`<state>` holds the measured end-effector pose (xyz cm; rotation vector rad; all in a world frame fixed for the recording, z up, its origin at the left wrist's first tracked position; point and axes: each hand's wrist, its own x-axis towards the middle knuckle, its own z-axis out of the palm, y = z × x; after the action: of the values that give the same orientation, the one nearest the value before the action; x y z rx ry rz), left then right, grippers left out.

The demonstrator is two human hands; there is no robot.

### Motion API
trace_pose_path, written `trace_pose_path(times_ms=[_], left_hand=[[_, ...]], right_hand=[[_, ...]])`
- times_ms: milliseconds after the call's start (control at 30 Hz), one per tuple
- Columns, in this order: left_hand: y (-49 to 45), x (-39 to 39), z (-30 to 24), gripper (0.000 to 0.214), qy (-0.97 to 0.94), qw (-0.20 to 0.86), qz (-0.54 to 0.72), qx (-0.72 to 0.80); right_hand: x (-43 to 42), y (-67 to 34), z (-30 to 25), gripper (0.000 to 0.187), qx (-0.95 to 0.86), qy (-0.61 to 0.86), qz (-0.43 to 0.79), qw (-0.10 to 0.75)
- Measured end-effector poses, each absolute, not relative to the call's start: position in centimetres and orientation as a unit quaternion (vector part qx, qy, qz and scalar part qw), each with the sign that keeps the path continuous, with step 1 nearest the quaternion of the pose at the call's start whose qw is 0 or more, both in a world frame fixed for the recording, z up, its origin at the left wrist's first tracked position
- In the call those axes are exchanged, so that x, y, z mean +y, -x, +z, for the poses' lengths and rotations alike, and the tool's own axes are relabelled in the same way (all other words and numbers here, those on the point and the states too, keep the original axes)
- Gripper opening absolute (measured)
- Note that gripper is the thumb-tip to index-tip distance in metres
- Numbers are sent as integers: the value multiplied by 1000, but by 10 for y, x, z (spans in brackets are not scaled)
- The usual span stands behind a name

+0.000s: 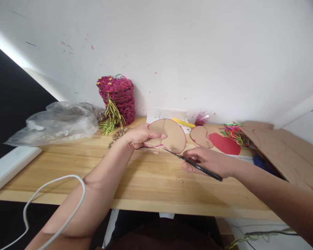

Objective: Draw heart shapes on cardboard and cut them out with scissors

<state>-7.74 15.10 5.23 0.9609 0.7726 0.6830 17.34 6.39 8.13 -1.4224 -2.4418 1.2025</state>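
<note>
My left hand (141, 136) is closed on the left edge of a heart-shaped cardboard cutout (172, 135) with a pink outline, held just above the wooden table (135, 180). My right hand (211, 161) grips black scissors (195, 166), whose blades point left and up and touch the cutout's lower edge. A second, smaller cardboard cutout (200, 136) and a red heart shape (225, 144) lie flat on the table just behind my right hand.
A stack of magenta decorated pieces (118, 99) with yellow-green tassels stands against the wall. A crumpled clear plastic bag (57, 121) lies at left. Coloured strings (233, 132) and a large cardboard sheet (284, 152) lie at right. A white cable (54, 194) hangs near my left arm.
</note>
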Motion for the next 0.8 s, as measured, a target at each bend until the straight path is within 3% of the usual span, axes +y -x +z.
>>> trace_pose_path(times_ms=[800], left_hand=[[78, 151, 54, 57, -437, 751, 320, 378]], right_hand=[[64, -170, 80, 53, -788, 475, 391, 37]])
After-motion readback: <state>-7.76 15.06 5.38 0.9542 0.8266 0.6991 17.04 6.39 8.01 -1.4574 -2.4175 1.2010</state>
